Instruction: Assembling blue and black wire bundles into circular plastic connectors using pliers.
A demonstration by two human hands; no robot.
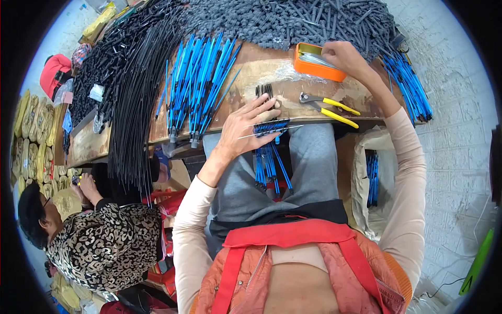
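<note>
My left hand point(241, 128) lies over a bundle of thin blue-and-black rods point(269, 170) at the table's front edge, fingers stretched across it and thumb on its near side. The black ends reach onto the table; the blue ends hang above my lap. Thin pale strips point(282, 129) stick out crosswise by the thumb. My right hand point(342, 56) is at the orange box point(323, 71), its fingers bent together over the clear thin strips point(316, 58) inside. What the fingertips pinch is hidden. Yellow-handled cutting pliers point(334, 109) rest on the table between my hands, untouched.
Grey plastic parts point(293, 21) are heaped along the back. Blue rods point(201, 83) and long black rods point(133, 104) lie to the left; more blue rods point(408, 86) lie at the right. A sack point(361, 178) stands beside my right leg. Another person point(104, 240) works at lower left.
</note>
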